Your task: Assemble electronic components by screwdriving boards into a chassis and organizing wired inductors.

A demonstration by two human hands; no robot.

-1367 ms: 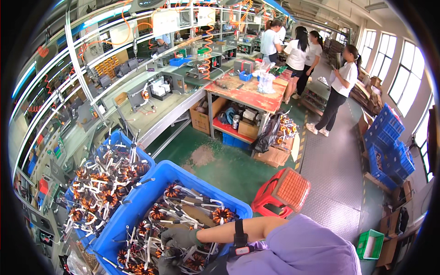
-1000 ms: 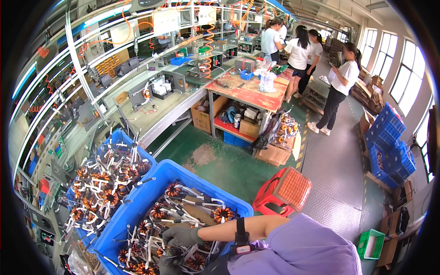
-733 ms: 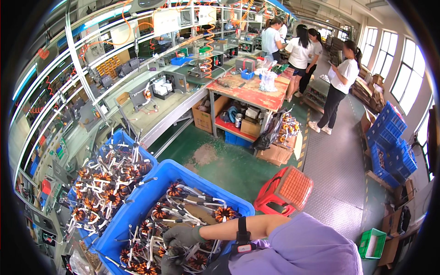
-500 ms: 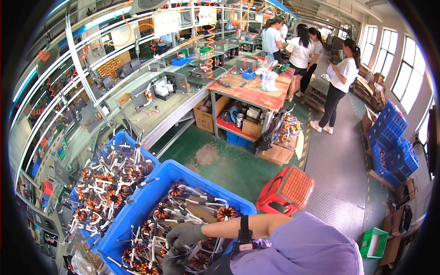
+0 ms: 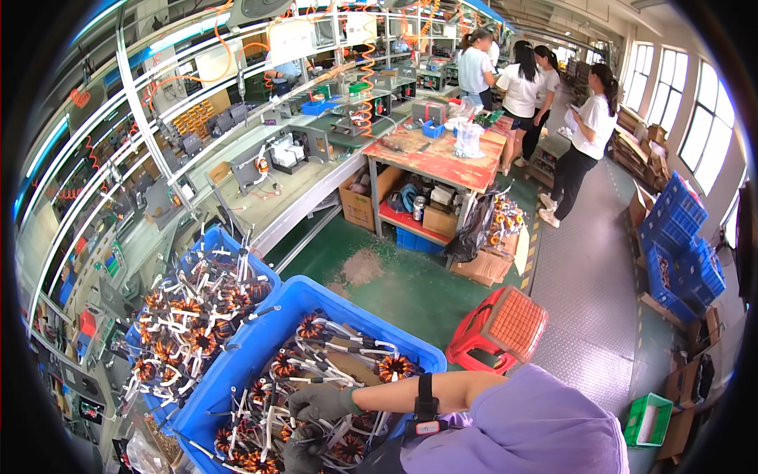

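Note:
Both my hands wear grey gloves and are down in a large blue bin point(image 5: 403, 338) of copper-wound toroid coils with white sleeved leads. My right hand point(image 5: 322, 402), its bare forearm coming from a purple sleeve, has its fingers curled down among the leads. Just below it, my left hand point(image 5: 303, 450) is also curled, close against the coils. What either hand grips is hidden by the gloves and tangled leads. A toroid coil point(image 5: 393, 368) lies near the bin's right wall, and another coil point(image 5: 310, 326) sits near its far wall.
A second blue bin point(image 5: 264, 276), heaped with coils, adjoins on the left. Beyond are a red stool point(image 5: 505, 328), a red-topped workbench point(image 5: 426, 154) and a conveyor bench point(image 5: 284, 186). A green crate point(image 5: 647, 419) sits at right. Several people point(image 5: 521, 83) stand at the back.
The whole view has shifted slightly. Both hands stay in the bin in nearly the same place, with the left hand's fingers slightly moved.

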